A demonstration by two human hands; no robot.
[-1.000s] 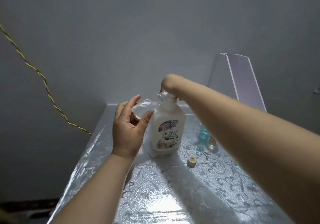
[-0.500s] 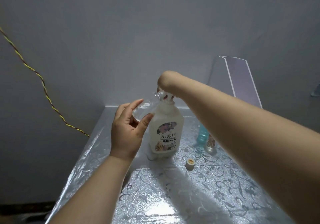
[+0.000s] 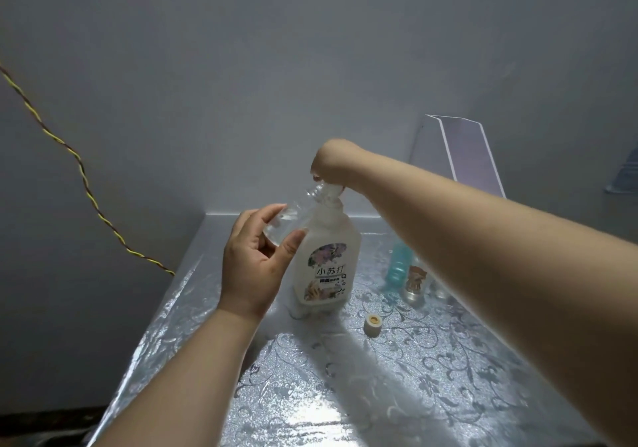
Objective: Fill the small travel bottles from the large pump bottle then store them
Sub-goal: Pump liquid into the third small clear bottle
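Note:
A large white pump bottle (image 3: 328,260) with a flowered label stands upright near the back of the table. My right hand (image 3: 331,163) rests on top of its pump head, bent down at the wrist and covering it. My left hand (image 3: 255,260) holds a small clear travel bottle (image 3: 293,215) tilted, its open mouth up against the pump's nozzle. A small beige cap (image 3: 373,324) lies loose on the table to the right of the pump bottle. Behind my right forearm stand a teal bottle (image 3: 400,263) and a small clear bottle (image 3: 416,284), partly hidden.
The table (image 3: 345,395) wears a shiny silver cloth with a flower pattern and sits against a grey wall. A clear acrylic stand (image 3: 469,149) rises at the back right. A twisted yellow cord (image 3: 79,167) hangs along the wall on the left.
My right hand has risen slightly on the pump head. My left hand has kept the small bottle at the nozzle, shifting slightly with the view.

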